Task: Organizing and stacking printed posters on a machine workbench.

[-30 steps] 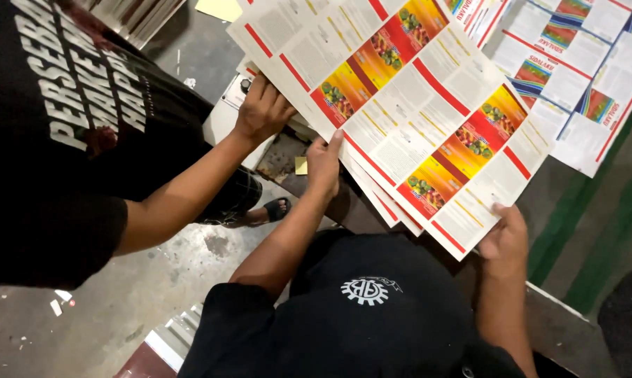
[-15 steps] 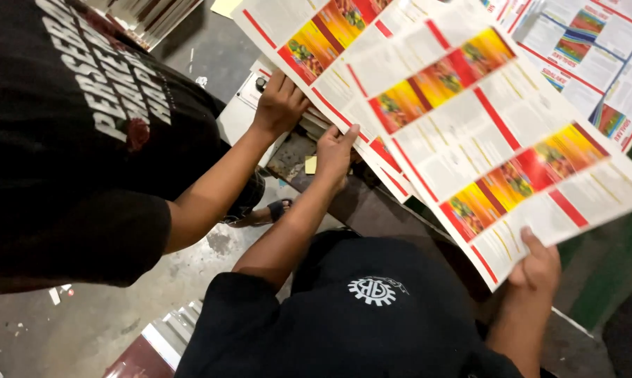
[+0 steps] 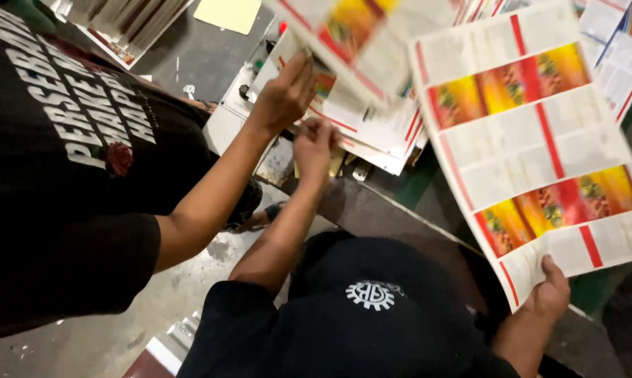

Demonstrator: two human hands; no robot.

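Observation:
My right hand [image 3: 550, 294] grips the lower corner of a large printed sheet [image 3: 540, 147] with red bars and yellow-orange pictures, held out at the right. My left hand [image 3: 314, 143] reaches forward, its fingers curled on the near edge of a stack of similar printed sheets [image 3: 372, 136]. A co-worker's hand [image 3: 284, 91], coming from a person in a black lettered t-shirt [image 3: 57, 161] at the left, rests on the same stack just beyond my left hand. A blurred sheet [image 3: 351, 31] lifts above the stack. A black cap with a white gear emblem [image 3: 368, 294] fills the bottom centre.
More printed sheets [image 3: 627, 42] lie at the top right. A yellow sheet [image 3: 226, 14] lies on a dark surface at the top, with stacked sheets [image 3: 130, 24] to its left. A white machine part [image 3: 235, 112] stands under the stack. Grey concrete floor [image 3: 106, 336] shows at the lower left.
The large sheet in my right hand has swung right, away from the stack. Both hands at the stack have shifted along its edge, and another sheet is lifting, blurred.

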